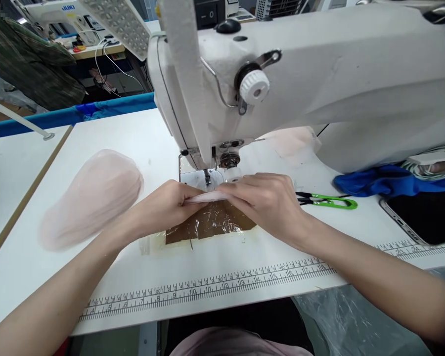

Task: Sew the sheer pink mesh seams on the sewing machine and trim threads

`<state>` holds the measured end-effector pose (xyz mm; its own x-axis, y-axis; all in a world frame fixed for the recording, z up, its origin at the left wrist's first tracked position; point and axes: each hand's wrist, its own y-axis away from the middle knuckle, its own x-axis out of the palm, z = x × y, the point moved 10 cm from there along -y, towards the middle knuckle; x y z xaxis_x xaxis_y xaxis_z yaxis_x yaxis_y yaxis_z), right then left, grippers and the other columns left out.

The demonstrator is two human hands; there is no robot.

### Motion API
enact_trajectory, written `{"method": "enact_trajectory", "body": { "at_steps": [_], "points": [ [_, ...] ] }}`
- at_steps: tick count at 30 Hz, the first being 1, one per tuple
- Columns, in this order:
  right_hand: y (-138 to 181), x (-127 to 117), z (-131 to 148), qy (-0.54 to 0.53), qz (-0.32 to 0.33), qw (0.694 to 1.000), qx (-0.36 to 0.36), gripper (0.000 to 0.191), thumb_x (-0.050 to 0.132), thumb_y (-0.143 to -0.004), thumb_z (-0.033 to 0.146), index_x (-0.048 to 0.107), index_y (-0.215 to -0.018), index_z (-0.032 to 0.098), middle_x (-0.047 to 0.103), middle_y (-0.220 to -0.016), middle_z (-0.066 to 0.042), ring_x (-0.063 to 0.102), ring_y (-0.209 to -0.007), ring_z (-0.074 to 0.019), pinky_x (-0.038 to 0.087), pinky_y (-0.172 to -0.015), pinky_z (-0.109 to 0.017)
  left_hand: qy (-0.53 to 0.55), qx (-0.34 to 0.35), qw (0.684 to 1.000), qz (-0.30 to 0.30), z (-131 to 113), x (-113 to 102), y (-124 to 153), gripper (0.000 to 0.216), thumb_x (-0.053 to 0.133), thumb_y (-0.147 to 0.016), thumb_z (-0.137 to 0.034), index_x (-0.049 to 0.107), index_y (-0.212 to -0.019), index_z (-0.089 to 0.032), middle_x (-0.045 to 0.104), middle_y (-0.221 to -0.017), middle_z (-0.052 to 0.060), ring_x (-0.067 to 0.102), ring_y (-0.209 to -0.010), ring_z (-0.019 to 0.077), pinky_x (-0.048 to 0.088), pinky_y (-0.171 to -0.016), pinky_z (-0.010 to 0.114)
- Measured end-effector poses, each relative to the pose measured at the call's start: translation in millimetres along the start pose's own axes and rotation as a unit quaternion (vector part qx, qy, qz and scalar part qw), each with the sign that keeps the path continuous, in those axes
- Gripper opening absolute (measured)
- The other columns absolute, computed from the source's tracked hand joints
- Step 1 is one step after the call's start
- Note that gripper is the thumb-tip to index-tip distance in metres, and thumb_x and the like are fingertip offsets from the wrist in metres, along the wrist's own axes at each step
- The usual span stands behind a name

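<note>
A small folded piece of sheer pale pink fabric is stretched between my two hands, just in front of the presser foot of a white sewing machine. My left hand pinches its left end between thumb and fingers. The right end is gripped by my right hand, whose fingers lie close to the needle plate. Below the fabric, brown tape covers part of the table. Whether the fabric reaches under the foot is hidden by my fingers.
Left of my hands lies a pile of sheer pink pieces. On the right are green thread snips, a blue cloth and a phone. A printed ruler runs along the table's front edge. Another person's sleeve shows behind.
</note>
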<state>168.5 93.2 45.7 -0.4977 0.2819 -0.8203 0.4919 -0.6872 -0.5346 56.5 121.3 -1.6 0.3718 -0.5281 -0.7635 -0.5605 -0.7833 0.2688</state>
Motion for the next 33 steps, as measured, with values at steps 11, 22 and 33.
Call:
{"method": "enact_trajectory", "body": {
  "at_steps": [11, 22, 33],
  "points": [
    [14.8, 7.2, 33.1, 0.021, 0.059, 0.992, -0.114, 0.022, 0.057, -0.087, 0.008, 0.069, -0.070, 0.018, 0.073, -0.093, -0.002, 0.058, -0.102, -0.0202, 0.042, -0.092, -0.036, -0.389, 0.231, 0.846, -0.283, -61.5, 21.7, 50.6, 0.024, 0.049, -0.093, -0.018, 0.068, -0.106, -0.020, 0.070, -0.085, 0.003, 0.059, -0.077, 0.0181, 0.039, -0.073, 0.035],
    [16.5, 11.1, 41.7, 0.002, 0.055, 0.987, -0.152, 0.024, 0.051, -0.089, 0.005, 0.069, -0.079, 0.016, 0.074, -0.084, -0.002, 0.063, -0.093, -0.0172, 0.046, -0.091, -0.034, -0.343, 0.208, 0.883, -0.245, -48.0, 34.0, 53.0, 0.035, 0.044, -0.091, -0.008, 0.062, -0.121, -0.014, 0.064, -0.124, 0.011, 0.059, -0.117, 0.0242, 0.026, -0.112, 0.050],
    [12.2, 14.4, 34.9, 0.022, 0.022, 0.987, -0.156, 0.027, 0.047, -0.091, 0.003, 0.068, -0.080, 0.015, 0.075, -0.085, -0.003, 0.065, -0.092, -0.0172, 0.043, -0.093, -0.035, -0.343, 0.207, 0.880, -0.254, -39.9, 27.3, 44.9, 0.039, 0.038, -0.093, -0.009, 0.059, -0.125, -0.014, 0.062, -0.126, 0.014, 0.059, -0.117, 0.0255, 0.020, -0.116, 0.059]
  ]
}}
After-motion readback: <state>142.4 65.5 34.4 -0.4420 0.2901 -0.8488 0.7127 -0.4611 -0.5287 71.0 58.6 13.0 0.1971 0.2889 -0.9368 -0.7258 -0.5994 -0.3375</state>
